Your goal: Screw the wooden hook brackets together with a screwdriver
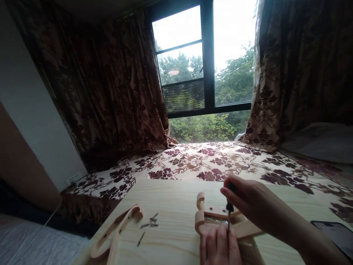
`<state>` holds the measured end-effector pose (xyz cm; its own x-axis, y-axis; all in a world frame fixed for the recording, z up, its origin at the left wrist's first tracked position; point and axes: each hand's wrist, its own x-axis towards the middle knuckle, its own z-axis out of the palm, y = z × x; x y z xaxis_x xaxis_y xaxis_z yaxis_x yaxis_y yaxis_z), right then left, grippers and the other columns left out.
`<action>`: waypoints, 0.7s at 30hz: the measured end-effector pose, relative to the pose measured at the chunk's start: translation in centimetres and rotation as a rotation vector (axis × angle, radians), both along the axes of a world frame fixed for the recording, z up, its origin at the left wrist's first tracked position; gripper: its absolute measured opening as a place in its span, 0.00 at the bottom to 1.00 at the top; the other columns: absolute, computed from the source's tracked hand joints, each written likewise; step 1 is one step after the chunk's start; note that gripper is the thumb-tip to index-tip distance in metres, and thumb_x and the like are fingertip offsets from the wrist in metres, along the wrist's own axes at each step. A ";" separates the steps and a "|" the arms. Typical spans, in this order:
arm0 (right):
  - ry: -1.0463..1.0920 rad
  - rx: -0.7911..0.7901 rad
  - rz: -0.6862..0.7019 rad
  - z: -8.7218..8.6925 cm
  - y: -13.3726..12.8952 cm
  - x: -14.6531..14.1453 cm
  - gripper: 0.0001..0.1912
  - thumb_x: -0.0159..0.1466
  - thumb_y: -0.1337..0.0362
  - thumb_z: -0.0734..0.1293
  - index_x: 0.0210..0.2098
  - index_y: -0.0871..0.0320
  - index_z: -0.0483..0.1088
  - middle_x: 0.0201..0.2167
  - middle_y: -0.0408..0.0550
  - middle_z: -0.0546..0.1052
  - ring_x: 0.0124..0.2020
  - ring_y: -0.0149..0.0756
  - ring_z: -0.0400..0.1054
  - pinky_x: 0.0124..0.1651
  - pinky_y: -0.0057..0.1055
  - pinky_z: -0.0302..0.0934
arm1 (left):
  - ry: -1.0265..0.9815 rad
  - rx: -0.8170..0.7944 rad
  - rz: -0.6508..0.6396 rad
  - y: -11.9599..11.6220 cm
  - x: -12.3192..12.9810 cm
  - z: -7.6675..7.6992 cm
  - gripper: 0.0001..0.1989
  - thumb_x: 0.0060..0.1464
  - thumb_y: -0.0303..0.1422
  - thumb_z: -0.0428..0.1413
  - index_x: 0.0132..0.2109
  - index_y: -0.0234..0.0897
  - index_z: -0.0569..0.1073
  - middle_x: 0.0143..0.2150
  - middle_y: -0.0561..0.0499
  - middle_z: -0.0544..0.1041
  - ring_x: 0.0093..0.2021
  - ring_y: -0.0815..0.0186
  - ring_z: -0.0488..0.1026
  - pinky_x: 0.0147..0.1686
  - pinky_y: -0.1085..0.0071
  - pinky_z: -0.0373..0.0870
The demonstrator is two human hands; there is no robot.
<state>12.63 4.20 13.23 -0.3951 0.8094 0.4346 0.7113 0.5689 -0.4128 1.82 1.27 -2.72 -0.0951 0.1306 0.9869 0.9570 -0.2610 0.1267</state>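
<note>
My right hand (241, 195) is closed around the black handle of a screwdriver (230, 206), which stands nearly upright with its shaft pointing down. Below it, my left hand (219, 244) presses down on a curved wooden piece (199, 220), fingers bent around the screwdriver's shaft. The screwdriver's tip is hidden by those fingers. Just behind lies a second curved wooden piece (216, 211) with dark screw holes. A clear plastic bag shows partly beneath the wooden pieces. Several loose screws (153, 220) lie to the left on the pale wooden board (171, 195).
Two more curved wooden pieces (125, 221) rest at the board's left side. A phone (332, 235) lies at the right edge. Behind the board spreads a floral cloth (190, 162) up to a window (209, 55) between patterned curtains (132, 81). A power strip (74, 178) sits at the left wall.
</note>
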 end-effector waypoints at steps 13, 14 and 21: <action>-0.004 -0.028 0.090 1.0 -0.9 0.6 0.10 0.66 0.62 0.58 0.28 0.54 0.61 0.21 0.39 0.69 0.22 0.30 0.58 0.26 0.26 0.51 | 0.049 -0.138 -0.131 -1.3 -1.0 0.8 0.14 0.54 0.40 0.49 0.42 0.41 0.76 0.37 0.49 0.81 0.38 0.57 0.75 0.42 0.59 0.65; 0.001 -0.022 0.080 0.9 -0.8 0.7 0.10 0.66 0.61 0.59 0.28 0.54 0.61 0.21 0.39 0.69 0.22 0.30 0.59 0.26 0.26 0.51 | 0.039 -0.137 -0.142 -1.2 -0.9 0.8 0.16 0.53 0.42 0.50 0.41 0.41 0.76 0.37 0.48 0.81 0.38 0.56 0.74 0.42 0.59 0.64; 0.007 0.007 0.070 1.0 -0.8 0.8 0.10 0.67 0.61 0.58 0.29 0.54 0.61 0.21 0.39 0.69 0.21 0.30 0.59 0.25 0.27 0.51 | 0.077 -0.204 -0.151 -1.6 -1.2 0.9 0.23 0.49 0.51 0.51 0.44 0.41 0.75 0.40 0.48 0.80 0.40 0.55 0.73 0.43 0.57 0.62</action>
<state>13.41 3.42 14.26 -0.4476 0.7768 0.4430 0.6669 0.6200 -0.4134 0.64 -0.32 -1.83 0.0149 0.3349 0.9421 0.9178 -0.3785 0.1200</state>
